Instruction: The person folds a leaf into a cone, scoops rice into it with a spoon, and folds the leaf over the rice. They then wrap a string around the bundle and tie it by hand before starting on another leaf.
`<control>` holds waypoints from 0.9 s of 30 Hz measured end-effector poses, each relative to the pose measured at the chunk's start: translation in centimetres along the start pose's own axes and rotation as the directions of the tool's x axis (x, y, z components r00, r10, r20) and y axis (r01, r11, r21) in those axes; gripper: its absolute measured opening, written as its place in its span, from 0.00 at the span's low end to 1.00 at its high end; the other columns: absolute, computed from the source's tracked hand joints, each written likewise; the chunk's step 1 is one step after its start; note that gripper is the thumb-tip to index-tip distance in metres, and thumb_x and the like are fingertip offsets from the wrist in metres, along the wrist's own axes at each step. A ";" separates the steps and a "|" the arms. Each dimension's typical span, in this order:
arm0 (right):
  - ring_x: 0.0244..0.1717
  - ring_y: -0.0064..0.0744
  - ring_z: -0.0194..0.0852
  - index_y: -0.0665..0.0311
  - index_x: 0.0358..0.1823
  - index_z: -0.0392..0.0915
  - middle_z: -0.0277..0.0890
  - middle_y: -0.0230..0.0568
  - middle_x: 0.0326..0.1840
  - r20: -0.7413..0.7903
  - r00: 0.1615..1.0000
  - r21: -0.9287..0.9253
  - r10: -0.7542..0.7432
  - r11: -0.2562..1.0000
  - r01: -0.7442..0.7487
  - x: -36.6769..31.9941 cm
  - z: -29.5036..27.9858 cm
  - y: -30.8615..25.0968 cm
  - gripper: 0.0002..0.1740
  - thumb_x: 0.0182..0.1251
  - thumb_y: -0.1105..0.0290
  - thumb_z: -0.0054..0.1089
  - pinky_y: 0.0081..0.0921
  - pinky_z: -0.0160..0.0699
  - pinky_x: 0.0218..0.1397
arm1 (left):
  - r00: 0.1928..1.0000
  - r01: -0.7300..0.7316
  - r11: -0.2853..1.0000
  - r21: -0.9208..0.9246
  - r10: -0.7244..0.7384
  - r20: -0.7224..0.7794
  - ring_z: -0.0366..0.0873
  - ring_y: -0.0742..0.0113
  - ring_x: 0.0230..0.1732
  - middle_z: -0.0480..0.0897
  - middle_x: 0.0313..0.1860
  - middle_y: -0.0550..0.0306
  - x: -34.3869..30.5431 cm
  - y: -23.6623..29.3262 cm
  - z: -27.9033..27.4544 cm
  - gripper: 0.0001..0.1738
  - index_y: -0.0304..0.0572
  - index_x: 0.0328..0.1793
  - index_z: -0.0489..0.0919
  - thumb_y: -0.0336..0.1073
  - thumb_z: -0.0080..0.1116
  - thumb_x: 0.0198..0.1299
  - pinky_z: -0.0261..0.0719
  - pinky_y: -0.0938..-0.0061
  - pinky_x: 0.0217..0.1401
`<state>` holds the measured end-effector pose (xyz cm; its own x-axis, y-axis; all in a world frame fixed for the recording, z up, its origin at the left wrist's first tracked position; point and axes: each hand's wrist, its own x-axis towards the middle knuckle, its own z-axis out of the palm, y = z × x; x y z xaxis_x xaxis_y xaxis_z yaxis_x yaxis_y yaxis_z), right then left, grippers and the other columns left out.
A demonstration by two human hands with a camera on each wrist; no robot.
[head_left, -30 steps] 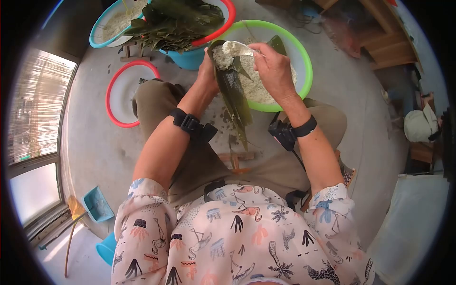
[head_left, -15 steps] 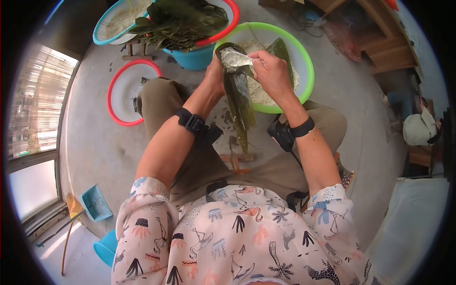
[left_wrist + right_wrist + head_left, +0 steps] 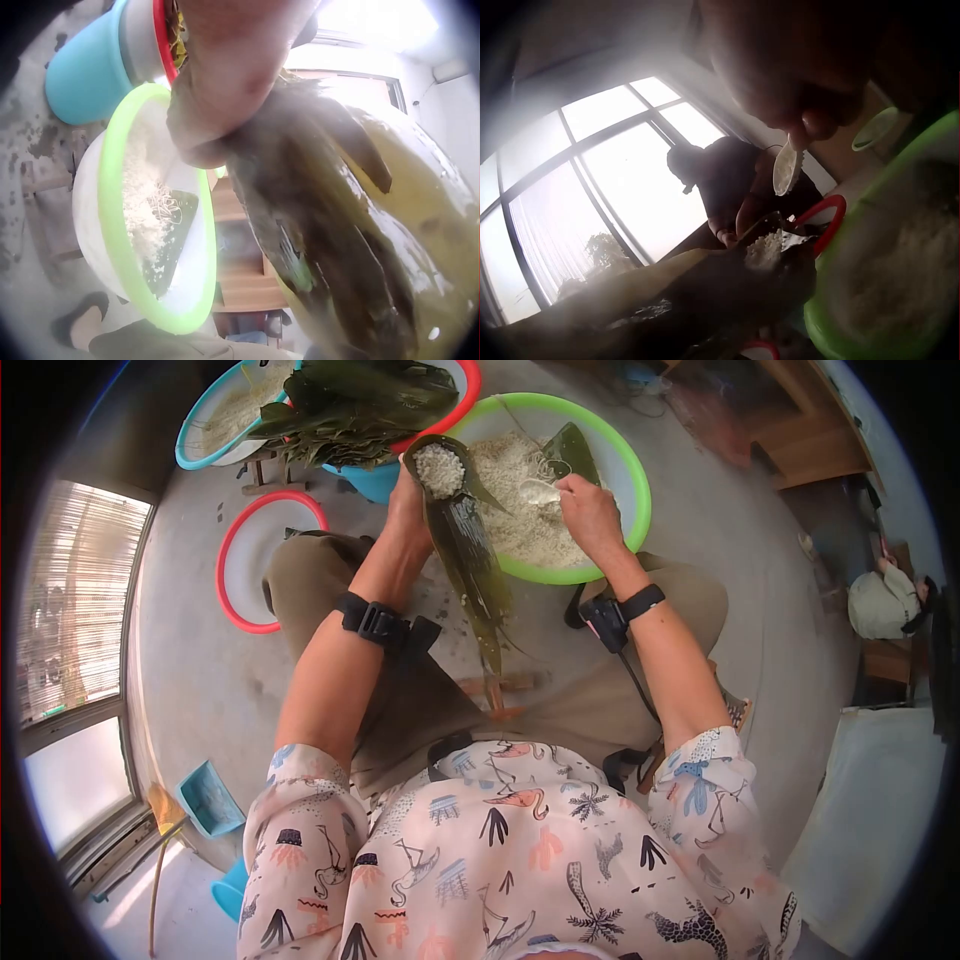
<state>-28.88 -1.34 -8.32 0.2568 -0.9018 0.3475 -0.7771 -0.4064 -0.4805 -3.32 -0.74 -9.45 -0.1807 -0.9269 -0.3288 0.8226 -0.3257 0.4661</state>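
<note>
- Seated person's left hand is gripping a folded leaf, its fingers curling around the outer side, their tips hiding behind the leaf.
- White rice is filling the leaf's cupped top, while the long end is hanging down between the knees.
- The right hand's fingers are pinching a white spoon by its handle, leaving no gap around it.
- That spoon is hovering over the green-rimmed basin, where loose grain and another leaf are lying.
- Stacked leaves are resting in a red-rimmed basin beyond the left hand.
</note>
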 end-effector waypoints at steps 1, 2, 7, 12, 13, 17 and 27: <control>0.31 0.55 0.81 0.63 0.42 0.80 0.79 0.56 0.26 0.000 1.000 0.000 0.007 1.000 -0.007 -0.9 0.9 0.7 0.11 0.64 0.72 0.49 0.42 0.78 0.38 | 1.000 0.007 1.000 0.002 -0.007 -0.001 0.79 0.63 0.39 0.81 0.41 0.58 -0.2 0.1 0.1 0.25 0.44 0.50 0.77 0.58 0.43 0.71 0.81 0.64 0.41; 0.31 0.58 0.80 0.67 0.38 0.78 0.78 0.58 0.26 0.094 0.996 -0.125 0.009 0.992 0.003 -1.7 1.7 1.0 0.08 0.62 0.73 0.51 0.46 0.78 0.37 | 0.999 -0.041 0.999 0.006 0.042 -0.025 0.81 0.62 0.38 0.82 0.39 0.54 -0.5 0.2 0.3 0.22 0.41 0.48 0.78 0.52 0.47 0.69 0.83 0.66 0.40; 0.30 0.61 0.80 0.70 0.32 0.75 0.78 0.60 0.25 0.278 0.960 -0.292 0.024 0.954 0.060 -3.1 5.6 2.2 0.05 0.60 0.74 0.53 0.49 0.78 0.36 | 0.991 -0.096 0.995 0.004 0.096 -0.098 0.83 0.57 0.40 0.83 0.42 0.48 -0.4 0.7 -1.1 0.19 0.37 0.50 0.78 0.46 0.51 0.67 0.84 0.65 0.42; 0.27 0.55 0.79 0.69 0.37 0.79 0.79 0.58 0.27 0.331 0.938 0.073 0.106 0.988 -0.137 -3.1 9.2 3.8 0.09 0.58 0.76 0.52 0.45 0.77 0.34 | 0.987 -0.110 0.993 0.050 0.115 -0.115 0.82 0.58 0.42 0.83 0.42 0.48 0.0 0.9 -1.9 0.20 0.37 0.50 0.78 0.47 0.51 0.67 0.83 0.65 0.46; 0.25 0.50 0.80 0.68 0.40 0.81 0.80 0.55 0.27 0.422 0.878 0.162 0.226 0.934 -0.318 -2.9 9.3 3.5 0.11 0.58 0.76 0.51 0.41 0.77 0.32 | 0.983 -0.118 0.989 0.087 0.128 -0.130 0.82 0.58 0.43 0.83 0.42 0.48 0.0 1.0 -1.9 0.20 0.37 0.51 0.78 0.47 0.51 0.68 0.82 0.65 0.46; 0.20 0.32 0.76 0.68 0.44 0.81 0.81 0.47 0.26 0.655 0.637 0.266 0.407 0.664 -0.698 -1.9 7.5 3.0 0.14 0.61 0.77 0.48 0.29 0.73 0.25 | 0.987 -0.135 0.988 0.070 0.141 -0.080 0.82 0.58 0.43 0.83 0.42 0.49 -0.4 0.8 -1.3 0.21 0.37 0.50 0.78 0.48 0.51 0.67 0.82 0.65 0.46; 0.17 0.17 0.65 0.70 0.49 0.77 0.76 0.35 0.22 0.575 0.752 0.633 0.323 0.407 -0.659 0.7 -0.8 -1.9 0.14 0.65 0.75 0.49 0.16 0.60 0.19 | 0.982 -0.085 0.994 0.075 0.096 -0.161 0.78 0.60 0.43 0.80 0.44 0.57 -1.2 0.7 1.1 0.33 0.44 0.52 0.76 0.65 0.33 0.72 0.81 0.60 0.46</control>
<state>-27.66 -1.05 -6.52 0.2721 -0.8936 -0.3569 -0.1219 0.3359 -0.9340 -3.10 -0.09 -7.85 -0.0117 -0.9118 -0.4105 0.7924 -0.2588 0.5524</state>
